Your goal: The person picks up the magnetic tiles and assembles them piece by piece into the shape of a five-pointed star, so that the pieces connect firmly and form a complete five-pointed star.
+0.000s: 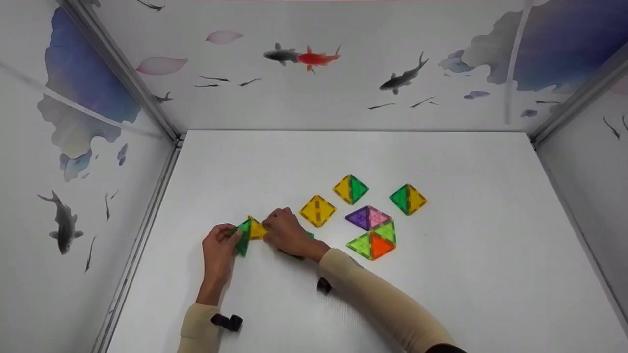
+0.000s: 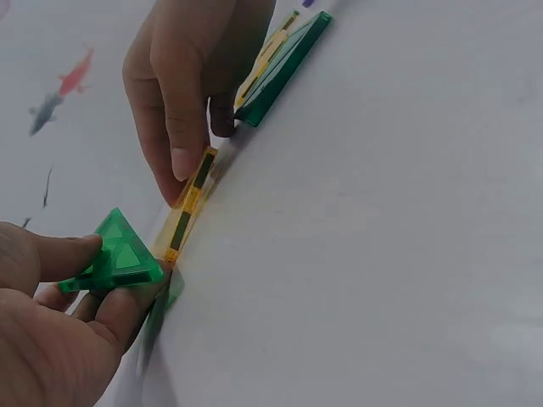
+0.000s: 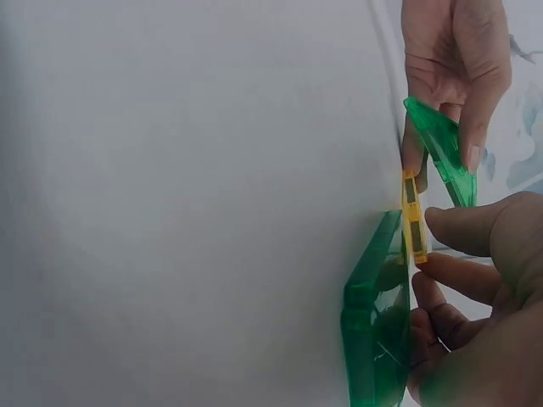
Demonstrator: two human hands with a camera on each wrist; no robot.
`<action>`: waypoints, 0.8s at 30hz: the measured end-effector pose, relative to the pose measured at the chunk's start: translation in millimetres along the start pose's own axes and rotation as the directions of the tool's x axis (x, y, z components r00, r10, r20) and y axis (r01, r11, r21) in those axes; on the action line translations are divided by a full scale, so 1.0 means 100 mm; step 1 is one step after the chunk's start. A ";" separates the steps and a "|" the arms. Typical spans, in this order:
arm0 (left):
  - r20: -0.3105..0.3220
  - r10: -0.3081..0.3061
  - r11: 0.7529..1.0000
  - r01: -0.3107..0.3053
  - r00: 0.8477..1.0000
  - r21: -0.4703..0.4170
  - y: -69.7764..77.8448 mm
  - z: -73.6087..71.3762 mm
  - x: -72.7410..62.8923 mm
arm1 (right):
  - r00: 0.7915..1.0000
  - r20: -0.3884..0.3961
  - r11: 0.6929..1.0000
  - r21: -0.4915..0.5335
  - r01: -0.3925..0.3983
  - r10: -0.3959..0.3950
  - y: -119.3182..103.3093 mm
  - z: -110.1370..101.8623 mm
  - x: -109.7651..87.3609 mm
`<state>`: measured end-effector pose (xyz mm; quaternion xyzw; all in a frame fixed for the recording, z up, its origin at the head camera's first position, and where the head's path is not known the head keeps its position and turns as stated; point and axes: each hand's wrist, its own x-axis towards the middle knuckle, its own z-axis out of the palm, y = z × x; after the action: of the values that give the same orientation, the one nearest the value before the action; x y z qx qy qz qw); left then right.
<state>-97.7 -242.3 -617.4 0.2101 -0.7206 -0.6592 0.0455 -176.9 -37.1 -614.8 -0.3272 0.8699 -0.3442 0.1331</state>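
Note:
My left hand (image 1: pixel 217 250) pinches a green translucent triangular magnetic tile (image 2: pixel 127 254) between thumb and fingers, tilted above the table. Directly to its right is a yellow triangular tile (image 1: pixel 256 230), low at the table surface. My right hand (image 1: pixel 289 233) holds that yellow tile by its edge, with thumb and index finger on it in the right wrist view. Beneath the left fingers, a second green piece (image 2: pixel 174 292) shows partly. More green tile (image 3: pixel 373 339) lies under the right hand, mostly covered in the head view.
To the right lie a yellow diamond (image 1: pixel 318 211), two green-and-yellow diamonds, one at the back (image 1: pixel 350 189) and one farther right (image 1: pixel 408 199), and a partial ring of purple, pink, lime and orange triangles (image 1: pixel 372 233). Printed panels enclose the white table (image 1: pixel 471 274).

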 end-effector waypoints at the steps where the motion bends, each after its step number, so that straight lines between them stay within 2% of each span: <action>1: 0.002 0.001 1.000 -0.001 1.000 -0.011 0.00 0.01 0.00 | 1.000 -0.013 0.999 0.031 -0.004 0.005 0.01 0.00 0.00; 5: 0.025 -0.008 0.999 0.009 1.000 -0.045 0.01 0.07 0.03 | 0.997 -0.054 0.988 0.146 -0.050 0.058 0.00 -0.02 -0.02; 9: 0.016 -0.026 0.999 0.026 1.000 -0.040 0.07 0.10 0.05 | 0.990 -0.091 0.965 0.250 -0.078 0.104 -0.02 -0.10 -0.05; 14: 0.008 -0.024 0.999 0.025 1.000 -0.029 0.17 0.19 0.06 | 0.975 -0.180 0.918 0.394 -0.051 0.131 0.07 -0.35 -0.12; 21: 0.037 0.010 0.998 -0.007 0.999 -0.069 0.34 0.37 0.05 | 0.937 -0.300 0.871 0.492 -0.009 0.180 0.31 -0.73 -0.32; 24: 0.049 0.035 0.995 -0.030 0.998 -0.097 0.39 0.45 0.05 | 0.926 -0.320 0.835 0.550 0.010 0.199 0.42 -0.86 -0.42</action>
<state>-126.8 -200.6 -586.4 0.1792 -0.6921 -0.6975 0.0479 -204.5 58.0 -581.0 -0.1624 0.7612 -0.6235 0.0738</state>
